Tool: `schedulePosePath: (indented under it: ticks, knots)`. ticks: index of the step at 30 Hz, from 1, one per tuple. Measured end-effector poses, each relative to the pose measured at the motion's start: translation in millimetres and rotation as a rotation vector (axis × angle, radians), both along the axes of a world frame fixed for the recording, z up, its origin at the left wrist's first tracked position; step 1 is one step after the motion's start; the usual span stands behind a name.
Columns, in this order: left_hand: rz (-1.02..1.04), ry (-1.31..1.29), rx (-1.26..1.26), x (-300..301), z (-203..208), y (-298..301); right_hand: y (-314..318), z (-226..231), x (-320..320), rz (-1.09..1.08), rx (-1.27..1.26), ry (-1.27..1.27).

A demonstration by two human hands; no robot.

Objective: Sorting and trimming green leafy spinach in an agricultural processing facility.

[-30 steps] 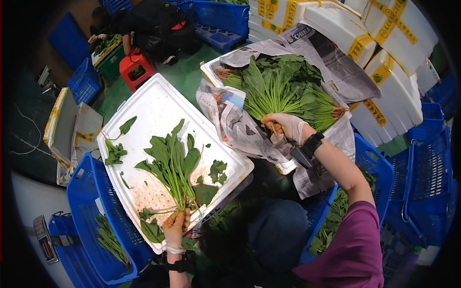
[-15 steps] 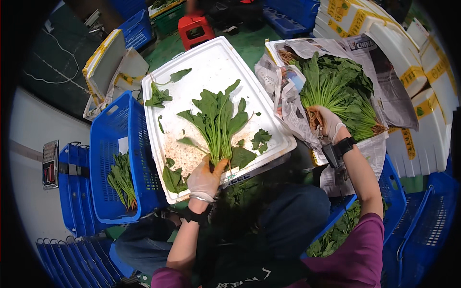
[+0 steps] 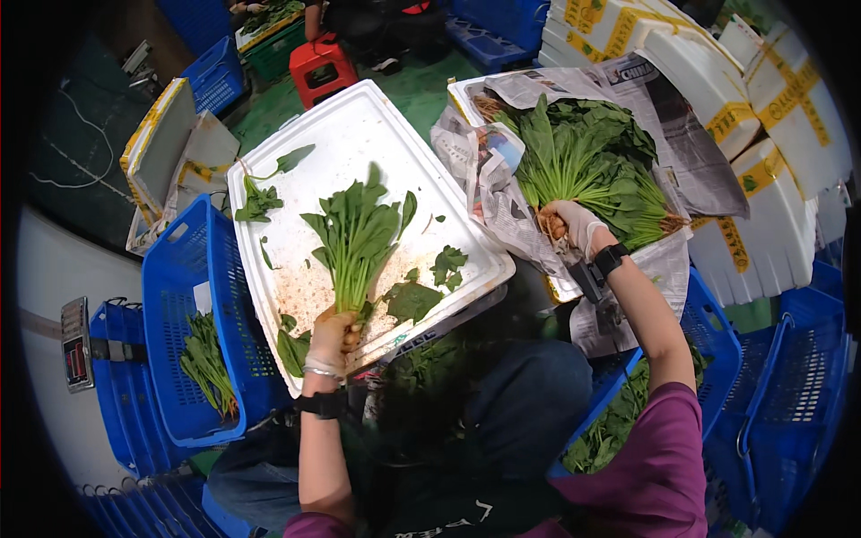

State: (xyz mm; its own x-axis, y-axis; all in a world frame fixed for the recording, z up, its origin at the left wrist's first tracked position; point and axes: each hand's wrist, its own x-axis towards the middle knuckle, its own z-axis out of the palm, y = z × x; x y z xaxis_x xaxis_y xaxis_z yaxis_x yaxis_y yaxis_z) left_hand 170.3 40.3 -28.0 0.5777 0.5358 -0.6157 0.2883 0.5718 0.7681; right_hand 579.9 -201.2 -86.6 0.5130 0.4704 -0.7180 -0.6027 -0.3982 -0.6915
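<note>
My gloved left hand [image 3: 332,342] is closed round the root end of a small bunch of spinach [image 3: 357,242], its leaves pointing away from me over a white foam lid [image 3: 359,121]. Loose leaves [image 3: 413,301] and brown dirt specks lie on the lid around it. To the right, a larger pile of spinach [image 3: 596,148] rests on newspaper [image 3: 471,161] in a foam box. My gloved right hand [image 3: 576,224] curls over reddish roots at the near edge of that pile. Its fingertips are partly hidden among the roots.
A blue basket [image 3: 193,242] at the left holds a spinach bunch [image 3: 208,363]; a scale [image 3: 77,345] stands beyond it. White foam boxes [image 3: 762,197] are stacked at the right. Another blue basket [image 3: 717,341] with greens stands by my right arm. A red stool [image 3: 320,73] is at the back.
My left hand has closed more fully round the stems, and the bunch is gathered narrower. My right hand's fingers have curled further over the roots. The whole view has shifted.
</note>
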Motion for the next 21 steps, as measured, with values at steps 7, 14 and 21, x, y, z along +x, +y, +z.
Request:
schedulePosePath:
  ticks: [7,14,21]
  knots:
    - [0.039,-0.132,-0.296,-60.1,10.9,7.7,-6.3,35.8,-10.5,0.047,0.124,0.164]
    - [0.135,-0.140,-0.097,-67.2,12.9,-14.7,42.0,40.6,-59.2,0.037,-0.289,-0.505]
    - [0.140,-0.300,-0.248,-68.2,41.7,-9.5,23.4,0.9,-29.3,0.082,-0.412,-0.654]
